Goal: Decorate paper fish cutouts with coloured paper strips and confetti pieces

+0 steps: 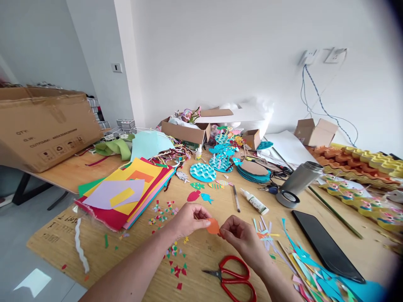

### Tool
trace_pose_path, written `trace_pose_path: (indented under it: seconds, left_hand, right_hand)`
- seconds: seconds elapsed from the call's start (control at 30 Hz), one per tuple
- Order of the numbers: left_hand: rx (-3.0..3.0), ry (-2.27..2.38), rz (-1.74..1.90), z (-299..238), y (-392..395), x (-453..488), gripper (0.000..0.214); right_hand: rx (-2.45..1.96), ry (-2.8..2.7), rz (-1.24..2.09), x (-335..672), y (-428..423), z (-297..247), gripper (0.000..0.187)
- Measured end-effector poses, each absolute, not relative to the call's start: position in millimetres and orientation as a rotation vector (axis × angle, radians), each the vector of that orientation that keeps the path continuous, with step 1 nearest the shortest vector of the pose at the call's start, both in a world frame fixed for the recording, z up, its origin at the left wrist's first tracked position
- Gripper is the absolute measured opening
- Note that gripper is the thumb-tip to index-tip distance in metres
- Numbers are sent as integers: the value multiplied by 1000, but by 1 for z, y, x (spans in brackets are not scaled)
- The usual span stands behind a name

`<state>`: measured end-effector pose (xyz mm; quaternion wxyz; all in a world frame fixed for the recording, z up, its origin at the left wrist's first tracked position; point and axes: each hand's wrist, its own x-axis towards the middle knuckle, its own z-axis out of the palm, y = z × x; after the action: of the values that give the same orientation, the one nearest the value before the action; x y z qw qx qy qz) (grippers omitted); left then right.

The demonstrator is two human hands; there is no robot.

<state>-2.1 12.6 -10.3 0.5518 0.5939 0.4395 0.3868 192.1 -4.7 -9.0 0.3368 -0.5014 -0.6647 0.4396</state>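
Between my two hands is a small orange paper cutout [213, 226], held above the wooden table. My left hand [192, 220] pinches its left edge between thumb and fingers. At its right end, the fingertips of my right hand [237, 231] are closed on it too. Just below my right hand lie red-handled scissors [234, 274], their blades pointing left. Beyond my hands rest a red paper fish [193, 196] and a blue paper fish [207, 198]. Tiny coloured paper bits [173, 251] are scattered beside and below my left hand.
Stacked coloured paper [126, 193] lies to the left. A pen [236, 199], glue bottle [254, 201], metal flask [300, 180] and black phone [327, 245] are at the right, near paper strips [315, 272]. Wavy blue discs [203, 172] and cardboard boxes [185, 130] stand farther back.
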Motion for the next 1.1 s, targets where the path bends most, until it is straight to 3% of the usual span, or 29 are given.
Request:
trace_pose_path:
  seconds: [0.1, 0.33, 0.5, 0.7, 1.1]
  left_hand:
    - [1418, 1061, 910, -14, 12, 0, 16]
    - [1432, 1081, 857, -12, 10, 2, 31]
    - [1519, 1151, 826, -14, 11, 1, 30]
    - [1507, 1313, 1058, -18, 21, -9, 30]
    - [1478, 1500, 1474, -19, 37, -28, 23]
  right_hand:
    - [-1298, -1743, 1119, 192, -7, -11, 22]
    - [-1270, -1591, 1161, 190, -3, -21, 33]
    - [-1350, -1744, 1069, 194, -2, -18, 22]
    - [-1435, -2047, 1038, 199, -5, -16, 8]
    - [-1509, -2191, 875, 198, -8, -13, 11]
